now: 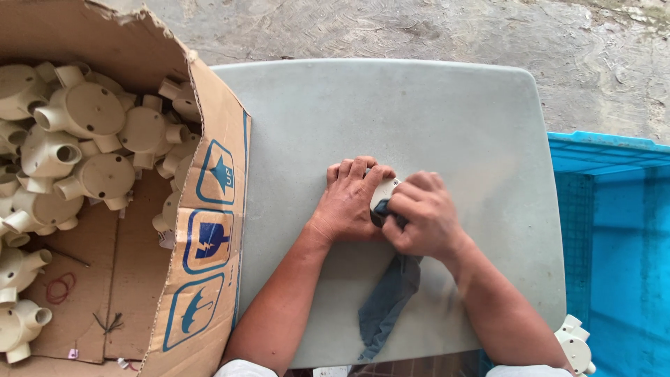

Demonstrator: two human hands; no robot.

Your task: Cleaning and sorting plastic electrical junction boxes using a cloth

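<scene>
A cream plastic conduit junction box (384, 190) lies on the grey table (419, 112), mostly covered by my two hands. My left hand (350, 199) grips it from the left, fingers curled over its top. My right hand (422, 215) presses a dark grey cloth (387, 304) against the box; the rest of the cloth trails down towards the table's near edge.
An open cardboard box (209, 202) at the left holds several cream junction boxes (84, 139). A blue plastic crate (614, 230) stands at the right. One more junction box (576, 345) sits by my right forearm. Concrete floor lies beyond the table.
</scene>
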